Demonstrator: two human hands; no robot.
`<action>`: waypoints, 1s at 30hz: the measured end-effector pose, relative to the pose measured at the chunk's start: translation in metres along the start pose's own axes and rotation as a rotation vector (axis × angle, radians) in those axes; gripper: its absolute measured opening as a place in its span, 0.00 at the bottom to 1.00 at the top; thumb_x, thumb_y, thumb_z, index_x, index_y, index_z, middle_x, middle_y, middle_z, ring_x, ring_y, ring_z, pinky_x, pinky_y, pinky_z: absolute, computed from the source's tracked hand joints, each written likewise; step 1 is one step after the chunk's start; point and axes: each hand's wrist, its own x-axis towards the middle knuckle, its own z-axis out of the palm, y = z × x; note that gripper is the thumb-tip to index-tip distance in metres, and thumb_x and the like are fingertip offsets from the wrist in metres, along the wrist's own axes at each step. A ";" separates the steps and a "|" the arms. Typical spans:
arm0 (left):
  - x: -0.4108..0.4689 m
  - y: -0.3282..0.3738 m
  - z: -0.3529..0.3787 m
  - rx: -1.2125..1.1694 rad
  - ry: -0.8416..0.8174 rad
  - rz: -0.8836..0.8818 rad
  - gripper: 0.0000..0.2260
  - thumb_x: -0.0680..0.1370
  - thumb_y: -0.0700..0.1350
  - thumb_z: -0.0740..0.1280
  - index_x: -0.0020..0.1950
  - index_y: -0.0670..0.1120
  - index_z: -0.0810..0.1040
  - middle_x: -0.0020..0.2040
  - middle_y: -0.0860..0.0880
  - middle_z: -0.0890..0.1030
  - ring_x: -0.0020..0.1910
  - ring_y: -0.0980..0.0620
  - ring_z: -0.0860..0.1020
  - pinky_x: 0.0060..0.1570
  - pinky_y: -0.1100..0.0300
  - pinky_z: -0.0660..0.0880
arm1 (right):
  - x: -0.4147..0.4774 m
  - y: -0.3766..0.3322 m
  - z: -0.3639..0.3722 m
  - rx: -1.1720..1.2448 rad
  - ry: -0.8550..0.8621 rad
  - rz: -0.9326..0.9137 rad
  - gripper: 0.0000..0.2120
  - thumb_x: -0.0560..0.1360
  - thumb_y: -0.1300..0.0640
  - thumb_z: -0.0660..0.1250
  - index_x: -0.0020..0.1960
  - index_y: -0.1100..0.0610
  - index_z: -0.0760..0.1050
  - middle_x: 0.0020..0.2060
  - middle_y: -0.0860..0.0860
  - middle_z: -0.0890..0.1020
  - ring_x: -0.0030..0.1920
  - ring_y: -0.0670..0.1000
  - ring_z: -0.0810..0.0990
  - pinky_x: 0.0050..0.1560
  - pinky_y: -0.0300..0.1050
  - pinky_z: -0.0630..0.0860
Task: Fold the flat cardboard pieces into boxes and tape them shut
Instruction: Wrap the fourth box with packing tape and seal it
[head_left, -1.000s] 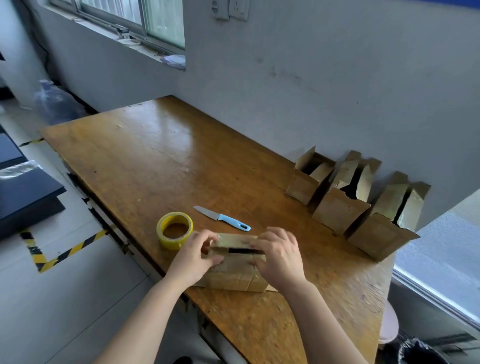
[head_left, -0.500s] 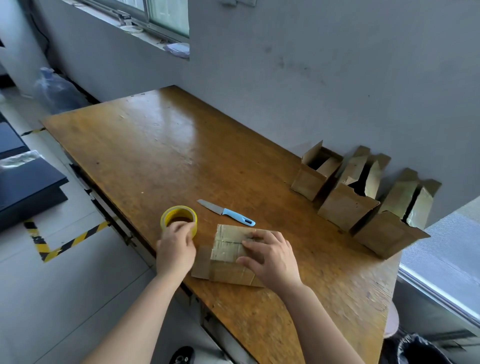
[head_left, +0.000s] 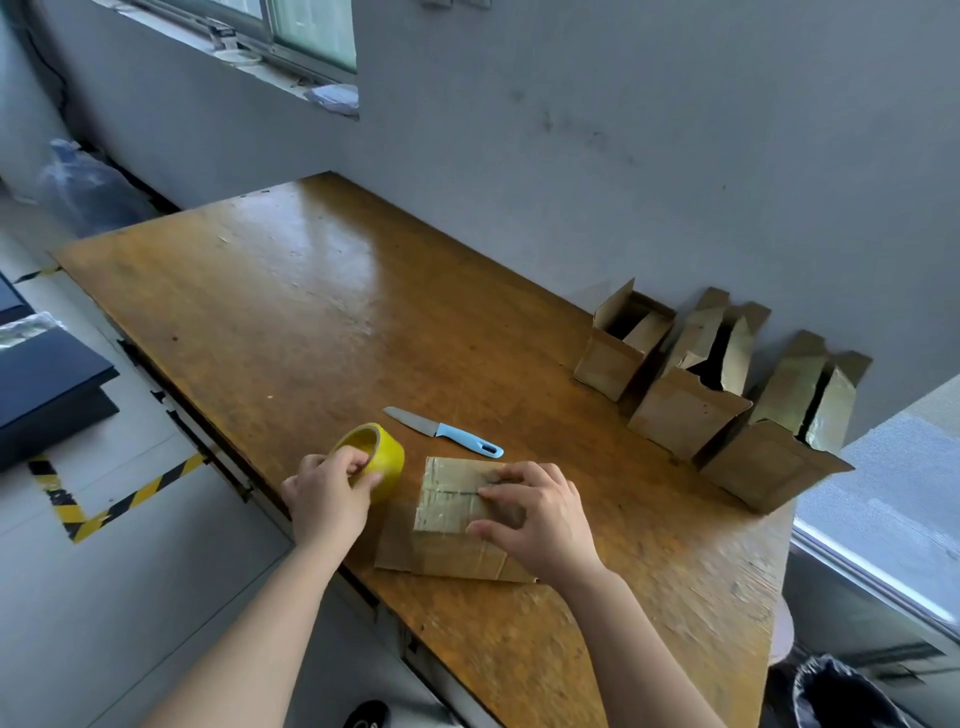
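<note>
The small brown cardboard box (head_left: 457, 512) sits near the front edge of the worn wooden table (head_left: 291, 312), its top flaps folded shut, one flap splayed flat at its left. The right hand (head_left: 540, 514) lies spread over the flaps, pressing them down. The left hand (head_left: 327, 493) grips the yellow roll of tape (head_left: 376, 457), tilted up just left of the box. A blue-handled knife (head_left: 447, 432) lies just behind. Three open-topped cardboard boxes (head_left: 685, 410) stand along the grey wall; their insides look dark, contents indiscernible.
</note>
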 end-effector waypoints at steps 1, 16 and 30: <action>0.001 0.007 -0.003 -0.168 -0.011 -0.001 0.04 0.74 0.45 0.72 0.46 0.49 0.78 0.43 0.52 0.79 0.50 0.46 0.76 0.50 0.52 0.69 | 0.000 0.000 0.000 0.001 0.004 0.000 0.22 0.71 0.35 0.67 0.62 0.41 0.78 0.61 0.39 0.72 0.58 0.41 0.62 0.55 0.40 0.62; -0.047 0.088 -0.032 -0.965 -0.115 0.023 0.13 0.76 0.39 0.70 0.44 0.59 0.84 0.42 0.58 0.81 0.44 0.59 0.76 0.42 0.67 0.73 | -0.010 -0.009 -0.017 0.428 -0.094 0.076 0.35 0.63 0.31 0.73 0.65 0.43 0.72 0.63 0.43 0.74 0.64 0.46 0.70 0.64 0.52 0.72; -0.047 0.101 -0.047 -0.389 -0.054 0.229 0.05 0.76 0.47 0.70 0.51 0.51 0.84 0.42 0.53 0.83 0.43 0.54 0.80 0.41 0.60 0.77 | -0.010 -0.026 -0.018 0.444 0.007 0.057 0.11 0.72 0.44 0.72 0.49 0.49 0.85 0.62 0.45 0.76 0.56 0.34 0.70 0.59 0.43 0.70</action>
